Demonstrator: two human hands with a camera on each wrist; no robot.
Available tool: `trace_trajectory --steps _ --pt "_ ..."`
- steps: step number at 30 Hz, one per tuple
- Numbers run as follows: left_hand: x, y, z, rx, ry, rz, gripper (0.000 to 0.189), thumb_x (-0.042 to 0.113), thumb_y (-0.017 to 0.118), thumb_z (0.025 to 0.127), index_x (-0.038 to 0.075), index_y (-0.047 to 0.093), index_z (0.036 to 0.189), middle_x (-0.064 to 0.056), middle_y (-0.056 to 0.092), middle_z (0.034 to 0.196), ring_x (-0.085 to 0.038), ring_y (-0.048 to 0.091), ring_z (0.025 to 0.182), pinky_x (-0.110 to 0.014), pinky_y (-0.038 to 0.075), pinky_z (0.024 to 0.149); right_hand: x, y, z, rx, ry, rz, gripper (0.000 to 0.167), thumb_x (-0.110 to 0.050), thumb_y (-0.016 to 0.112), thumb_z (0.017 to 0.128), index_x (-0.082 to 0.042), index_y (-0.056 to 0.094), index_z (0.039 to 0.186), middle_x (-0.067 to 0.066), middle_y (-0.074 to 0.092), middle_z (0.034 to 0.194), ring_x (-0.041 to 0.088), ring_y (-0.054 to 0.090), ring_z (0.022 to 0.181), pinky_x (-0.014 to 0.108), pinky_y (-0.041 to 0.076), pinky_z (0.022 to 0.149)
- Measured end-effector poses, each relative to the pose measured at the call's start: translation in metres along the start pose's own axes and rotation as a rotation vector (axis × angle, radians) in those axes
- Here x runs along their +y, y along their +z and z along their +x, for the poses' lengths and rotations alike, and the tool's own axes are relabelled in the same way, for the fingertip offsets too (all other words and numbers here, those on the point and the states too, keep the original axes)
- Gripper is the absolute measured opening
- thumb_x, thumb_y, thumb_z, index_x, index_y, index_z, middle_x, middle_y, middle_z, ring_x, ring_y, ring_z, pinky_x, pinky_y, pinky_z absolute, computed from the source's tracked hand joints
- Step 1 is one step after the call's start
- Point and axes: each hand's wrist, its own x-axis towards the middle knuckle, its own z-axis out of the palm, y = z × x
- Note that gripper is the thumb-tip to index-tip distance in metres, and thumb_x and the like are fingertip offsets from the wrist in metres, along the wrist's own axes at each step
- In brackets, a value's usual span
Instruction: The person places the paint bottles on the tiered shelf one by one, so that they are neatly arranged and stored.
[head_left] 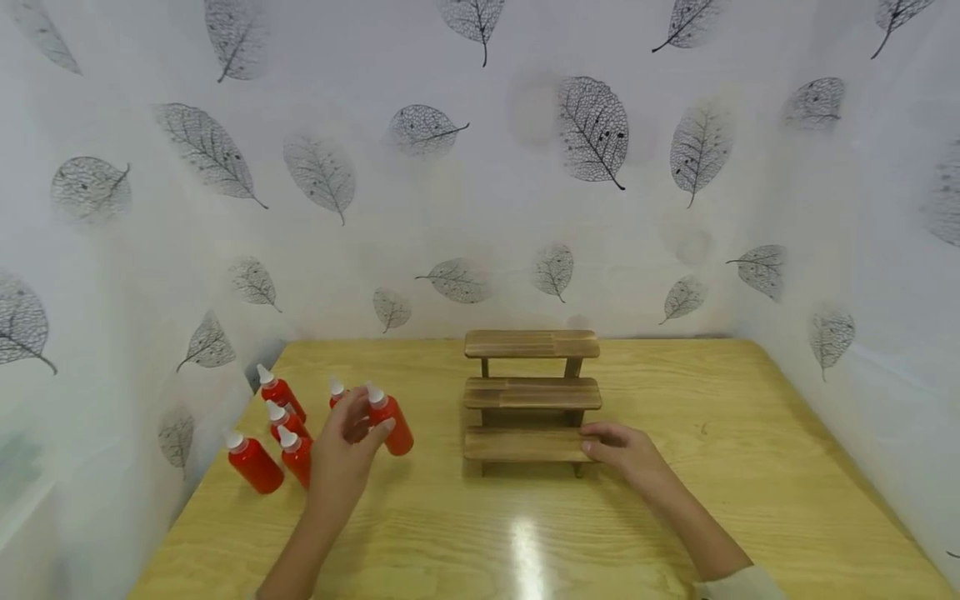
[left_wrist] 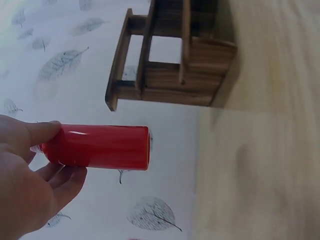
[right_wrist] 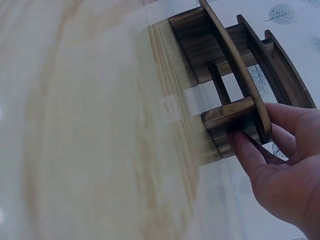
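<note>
My left hand point(head_left: 343, 446) grips a red squeeze bottle point(head_left: 393, 427) near its white nozzle cap. In the left wrist view the bottle point(left_wrist: 105, 146) points its base away from the palm, with the thumb on one side and curled fingers on the other. A three-tier wooden step shelf point(head_left: 532, 444) stands on the table, right of the held bottle. At the right end of its lowest step, my right hand point(head_left: 628, 454) holds the board's edge. Thumb and fingers pinch that end of the shelf point(right_wrist: 235, 112) in the right wrist view.
Several more red bottles with white nozzles, such as one at the front left point(head_left: 256, 465), stand on the left of the wooden table point(head_left: 675, 383). One of them is partly hidden behind the left hand. White leaf-print sheeting point(head_left: 495, 167) encloses the back and sides.
</note>
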Motion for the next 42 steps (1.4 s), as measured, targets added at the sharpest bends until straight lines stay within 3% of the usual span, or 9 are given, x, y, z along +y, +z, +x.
trace_trajectory --steps 2,3,10,15,22,32,37,42 --pt "0.009 0.005 0.005 -0.016 0.07 -0.013 0.058 0.03 0.074 0.093 0.023 0.049 0.145 -0.003 0.06 0.14 -0.021 0.059 0.126 -0.037 0.05 0.108 0.001 0.001 0.001 0.005 -0.005 -0.001 0.044 -0.037 0.07 0.094 -0.014 0.064 0.131 0.011 0.064 0.133 0.03 0.06 0.122 0.052 0.048 0.106" --pt "0.014 0.008 0.007 -0.026 0.097 -0.014 0.057 0.031 0.073 0.093 0.025 0.049 0.145 -0.001 0.06 0.138 -0.019 0.059 0.125 -0.043 0.048 0.109 0.001 0.001 0.001 0.008 -0.008 -0.003 0.044 -0.037 0.07 0.094 -0.014 0.065 0.131 0.011 0.064 0.133 0.03 0.06 0.122 0.052 0.049 0.106" --pt "0.053 0.03 0.033 -0.086 0.308 -0.132 0.053 0.02 0.075 0.092 0.02 0.055 0.141 -0.001 0.066 0.131 -0.018 0.063 0.118 -0.04 0.051 0.107 0.003 0.002 0.002 0.005 -0.01 0.004 0.043 -0.036 0.07 0.094 -0.013 0.064 0.13 0.011 0.064 0.133 0.029 0.061 0.12 0.054 0.048 0.106" --pt "0.077 0.052 0.055 -0.135 0.377 -0.196 0.055 0.012 0.076 0.091 0.017 0.056 0.141 -0.005 0.065 0.132 -0.022 0.064 0.118 -0.038 0.053 0.103 0.003 0.002 0.002 0.014 -0.001 0.002 0.044 -0.037 0.071 0.093 -0.014 0.065 0.13 0.011 0.064 0.133 0.028 0.062 0.118 0.054 0.048 0.105" --pt "0.103 0.091 0.082 -0.242 0.379 -0.261 0.056 0.014 0.077 0.09 0.021 0.056 0.142 -0.006 0.067 0.13 -0.023 0.067 0.113 -0.037 0.056 0.097 0.003 0.002 0.002 0.012 0.006 0.0 0.044 -0.038 0.071 0.093 -0.015 0.065 0.13 0.01 0.064 0.134 0.029 0.06 0.122 0.053 0.048 0.106" --pt "0.134 0.153 0.106 -0.335 0.375 -0.176 0.059 0.013 0.075 0.091 0.021 0.052 0.145 -0.009 0.065 0.134 -0.025 0.067 0.114 -0.038 0.056 0.098 0.006 0.002 0.001 0.014 0.0 0.025 0.044 -0.036 0.071 0.093 -0.013 0.065 0.131 0.011 0.065 0.132 0.028 0.061 0.12 0.052 0.049 0.105" --pt "0.139 0.173 0.112 -0.352 0.42 -0.139 0.059 0.011 0.073 0.093 0.02 0.051 0.146 -0.011 0.064 0.136 -0.025 0.066 0.117 -0.036 0.057 0.098 0.004 0.002 0.001 0.022 0.009 0.03 0.043 -0.035 0.072 0.092 -0.014 0.066 0.129 0.01 0.065 0.131 0.028 0.061 0.119 0.051 0.049 0.105" --pt "0.144 0.182 0.114 -0.362 0.438 -0.145 0.057 0.009 0.072 0.093 0.019 0.052 0.146 -0.011 0.064 0.136 -0.025 0.066 0.118 -0.036 0.056 0.098 0.003 0.001 0.0 0.023 0.01 0.028 0.042 -0.035 0.071 0.093 -0.015 0.066 0.129 0.01 0.064 0.133 0.029 0.061 0.121 0.054 0.047 0.107"
